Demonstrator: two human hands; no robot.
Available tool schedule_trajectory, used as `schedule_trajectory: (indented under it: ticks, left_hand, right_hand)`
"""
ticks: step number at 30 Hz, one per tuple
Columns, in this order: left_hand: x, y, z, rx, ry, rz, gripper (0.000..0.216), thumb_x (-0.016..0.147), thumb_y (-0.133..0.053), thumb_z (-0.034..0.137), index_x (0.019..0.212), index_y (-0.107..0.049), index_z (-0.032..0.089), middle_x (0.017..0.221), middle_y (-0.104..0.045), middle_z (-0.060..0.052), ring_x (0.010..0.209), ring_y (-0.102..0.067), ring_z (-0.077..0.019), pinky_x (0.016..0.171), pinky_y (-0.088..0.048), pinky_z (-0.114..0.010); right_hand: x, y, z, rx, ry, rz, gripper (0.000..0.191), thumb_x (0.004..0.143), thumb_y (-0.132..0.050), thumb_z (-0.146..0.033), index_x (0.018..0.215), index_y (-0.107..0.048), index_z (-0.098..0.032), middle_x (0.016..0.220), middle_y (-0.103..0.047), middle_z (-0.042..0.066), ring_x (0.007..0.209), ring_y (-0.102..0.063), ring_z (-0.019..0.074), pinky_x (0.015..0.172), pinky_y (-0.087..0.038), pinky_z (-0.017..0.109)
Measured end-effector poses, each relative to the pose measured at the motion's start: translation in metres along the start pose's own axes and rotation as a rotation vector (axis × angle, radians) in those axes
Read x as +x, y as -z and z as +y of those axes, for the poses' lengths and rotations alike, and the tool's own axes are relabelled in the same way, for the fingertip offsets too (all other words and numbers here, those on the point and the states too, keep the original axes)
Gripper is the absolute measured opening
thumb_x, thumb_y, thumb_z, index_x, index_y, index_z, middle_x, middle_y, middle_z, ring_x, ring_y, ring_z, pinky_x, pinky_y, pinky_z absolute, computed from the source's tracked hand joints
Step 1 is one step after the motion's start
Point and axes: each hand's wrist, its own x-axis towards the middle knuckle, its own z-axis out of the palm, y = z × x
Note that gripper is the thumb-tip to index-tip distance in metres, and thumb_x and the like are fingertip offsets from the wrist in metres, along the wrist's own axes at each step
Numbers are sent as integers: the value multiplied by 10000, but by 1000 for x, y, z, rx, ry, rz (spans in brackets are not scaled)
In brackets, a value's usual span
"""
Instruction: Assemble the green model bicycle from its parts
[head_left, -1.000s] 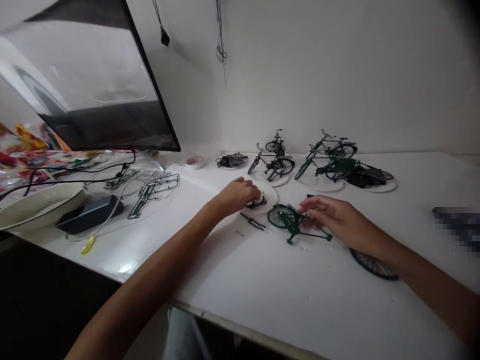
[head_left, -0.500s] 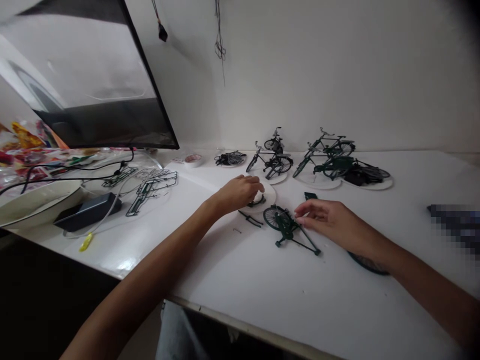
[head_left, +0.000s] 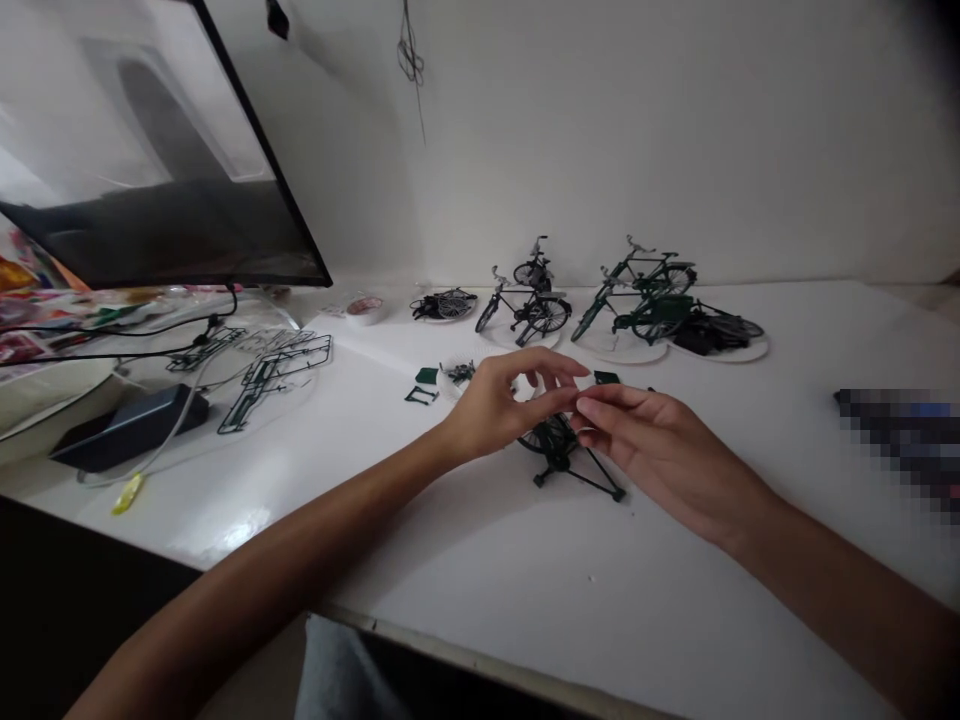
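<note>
Head view: the left hand (head_left: 495, 412) and right hand (head_left: 652, 440) were held half-closed, fingertips almost meeting, any hold unclear, above a partly assembled green model bicycle (head_left: 559, 452). More complete model bicycles (head_left: 525, 315) were stood behind; a parts sprue (head_left: 262, 380) was left aside.

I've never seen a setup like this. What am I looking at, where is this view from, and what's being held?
This view comes from a camera worn on a person's head, looking forward and down. There is no machine. The bare left hand and right hand are the person's own, their fingertips meeting above a green model bicycle. Anything held between them is too small to make out. The white table also carries more model bicycles near the wall, small green parts and a dark green parts frame.
</note>
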Motion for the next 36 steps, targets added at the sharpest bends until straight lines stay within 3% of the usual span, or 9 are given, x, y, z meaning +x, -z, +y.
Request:
schedule_trajectory:
  ticks: [7,12,20,25,28,30,33,36]
  left_hand:
    - [-2,-4,0,175,-120,98,167,881,-694,208,1045,-674,180,931,-719,-38,859,-669,-135,835,-517,-290]
    - [-2,1,-1,348,-261,40,156,895,-677,177,1043,-634,202,955,-726,-15,864,-668,-133,924,-462,-332]
    - [3,14,5,633,-333,-115,142,996,-480,223,1088,-584,197,926,-702,-40,884,-625,-165,836,-432,-338]
    - [16,51,8,855,-238,-23,196,1005,-394,185,1107,-561,179,956,-701,-64,920,-621,-175,853,-430,-363]
    - [20,81,-2,1037,-69,-102,261,1012,-362,168,1217,-524,165,1049,-701,-85,999,-626,-173,918,-437,-376]
    - [19,94,-13,1068,-13,-163,246,981,-396,122,1152,-571,148,1022,-714,-84,967,-644,-174,897,-454,-373]
    - [14,100,-31,1041,35,-254,225,936,-454,90,1050,-639,147,985,-733,-67,880,-663,-155,858,-474,-343]
    - [9,95,-43,1011,49,-341,194,925,-499,121,1009,-670,155,984,-736,-59,873,-664,-149,847,-483,-316]
  right_hand:
    - [3,2,3,160,-66,-4,106,762,-822,-228,845,-760,-207,875,-660,7,812,-590,100,723,-518,176]
    - [4,4,1,170,-77,-10,149,731,-845,-252,827,-743,-200,851,-648,3,800,-595,101,728,-525,175]
    - [6,3,-2,-10,-13,41,201,686,-845,-295,827,-715,-234,918,-680,32,844,-637,169,745,-571,269]
    - [18,19,9,-83,47,101,218,672,-850,-334,843,-749,-245,864,-707,89,779,-675,229,670,-602,308]
    - [27,27,20,-139,90,66,114,783,-771,-382,856,-764,-294,860,-713,113,790,-678,243,667,-605,293]
    - [26,26,20,-157,65,51,156,758,-780,-402,865,-757,-291,871,-716,94,790,-675,244,665,-604,303]
    - [20,20,11,-206,87,78,278,677,-825,-425,872,-729,-252,820,-701,55,753,-658,223,696,-594,339]
    - [16,14,4,-341,104,85,304,713,-790,-430,909,-690,-219,817,-696,50,751,-654,212,747,-571,364]
